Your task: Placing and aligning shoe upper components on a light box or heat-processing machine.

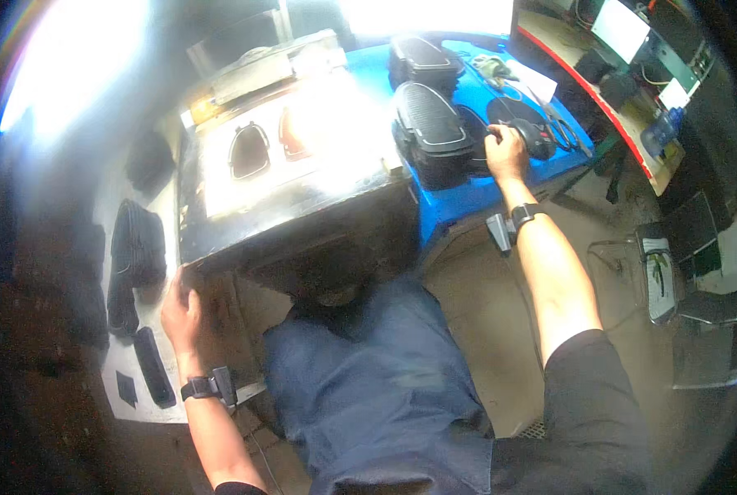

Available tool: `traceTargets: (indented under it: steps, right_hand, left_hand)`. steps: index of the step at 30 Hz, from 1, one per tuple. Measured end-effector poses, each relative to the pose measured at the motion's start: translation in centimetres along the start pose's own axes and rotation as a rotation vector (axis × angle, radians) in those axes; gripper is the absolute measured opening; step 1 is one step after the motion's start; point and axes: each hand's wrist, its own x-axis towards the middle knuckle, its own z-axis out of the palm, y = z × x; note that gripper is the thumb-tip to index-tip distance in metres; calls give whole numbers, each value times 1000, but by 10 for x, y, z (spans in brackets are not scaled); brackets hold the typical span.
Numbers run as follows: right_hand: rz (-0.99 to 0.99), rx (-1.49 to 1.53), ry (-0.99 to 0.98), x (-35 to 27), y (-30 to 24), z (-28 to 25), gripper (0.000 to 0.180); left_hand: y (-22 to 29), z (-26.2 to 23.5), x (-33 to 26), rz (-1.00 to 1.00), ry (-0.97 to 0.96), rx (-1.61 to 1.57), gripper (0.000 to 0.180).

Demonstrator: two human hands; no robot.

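Your right hand reaches out to about one o'clock and rests on a dark, rounded, moulded piece lying on the blue bench. Its fingers curl over the near edge of the piece, but whether the grip is actually closed on it cannot be told from this view. The piece looks like a stiff moulded shell, probably light and with a smooth face that could slip, so taking it by the rim with thumb under and fingers over seems the safer hold.

Just beside it, toward twelve o'clock from your wrist, stands a stack of black ribbed oval shells, with another such stack behind it. A pair of scissors lies near the piece at its far side.

Your left hand is down at about eight o'clock, fingers bent against the near corner of the dark metal press table; it presses there rather than holding anything. On that table's bright top sit two oval cut-outs. Further left, flat black strips lie on a pale sheet.
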Motion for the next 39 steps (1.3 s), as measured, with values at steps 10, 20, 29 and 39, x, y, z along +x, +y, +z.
traceTargets:
  steps: [10, 20, 29, 39]
  right_hand:
    - [71, -17, -35, 1, -6, -11, 23]
    - [76, -32, -37, 0, -12, -13, 22]
    - [63, -25, -17, 0, -10, -10, 22]
    - [51, -22, -12, 1, -7, -10, 21]
  left_hand:
    - [3, 7, 0, -61, 9, -81, 56]
    - [2, 7, -1, -23, 38, -116, 56]
    - [4, 6, -1, -42, 33, -99, 57]
    - [0, 9, 0, -10, 42, -95, 57]
